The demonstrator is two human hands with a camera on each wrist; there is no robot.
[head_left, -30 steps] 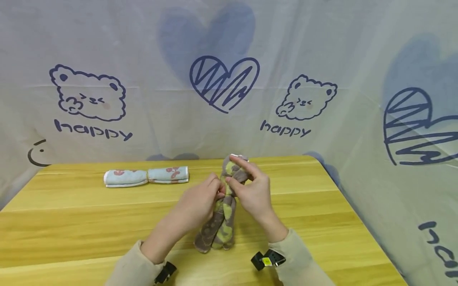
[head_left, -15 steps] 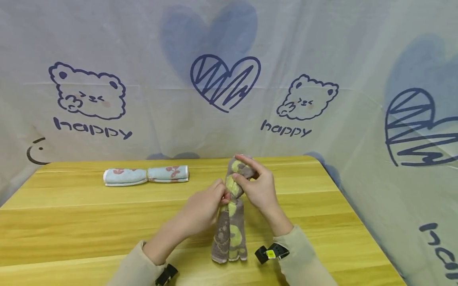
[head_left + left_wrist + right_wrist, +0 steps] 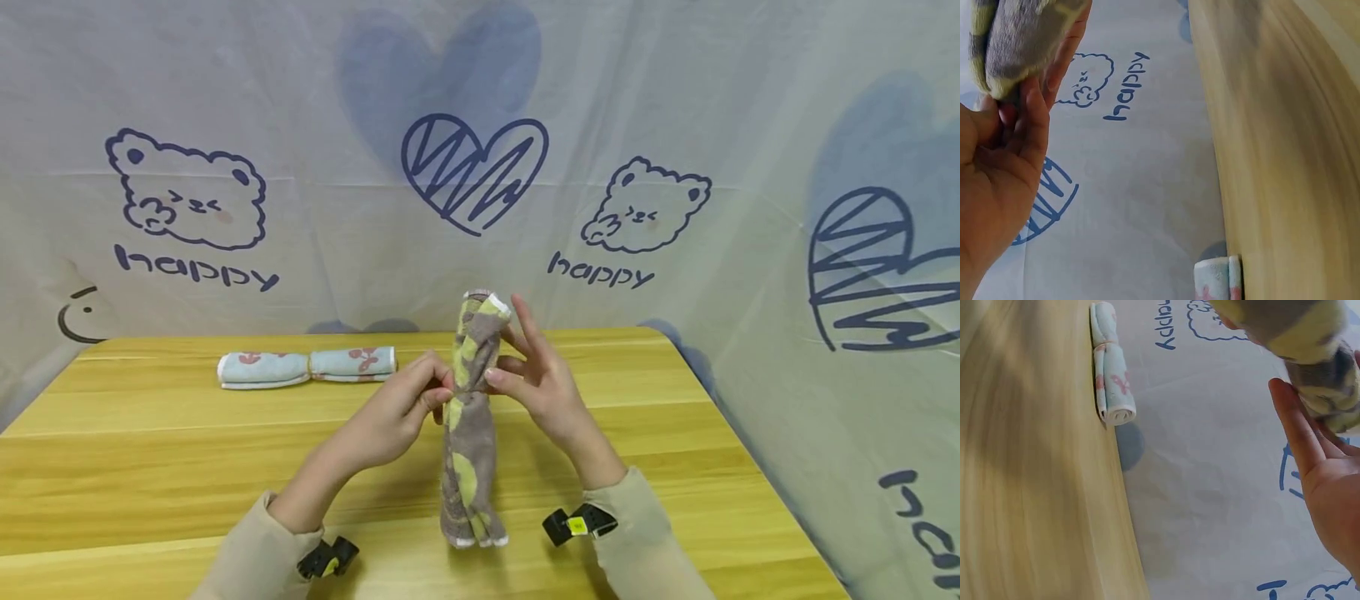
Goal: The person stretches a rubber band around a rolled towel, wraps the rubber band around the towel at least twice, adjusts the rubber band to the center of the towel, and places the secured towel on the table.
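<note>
A rolled grey-brown towel (image 3: pixel 474 442) with yellow patches and white edges stands lengthwise over the table in the head view, narrowed at its middle. My left hand (image 3: pixel 405 408) pinches it at that narrow middle with thumb and fingers; whether a band lies under them is hard to see. My right hand (image 3: pixel 543 387) holds the upper half from the right, thumb on the near side and other fingers at the far side, the index finger pointing up and apart. In the right wrist view the right hand's fingers (image 3: pixel 1300 425) lie fairly straight against the towel's end.
A second rolled towel (image 3: pixel 352 366), pale blue with red prints and a thin band round its middle, lies at the back left of the wooden table (image 3: pixel 150 475). A printed cloth (image 3: pixel 337 250) hangs behind and to the right.
The grey-brown towel has turned and its upper end has risen, now showing both edges. My left hand has moved slightly left and up; the right hand's fingers have loosened and spread.
</note>
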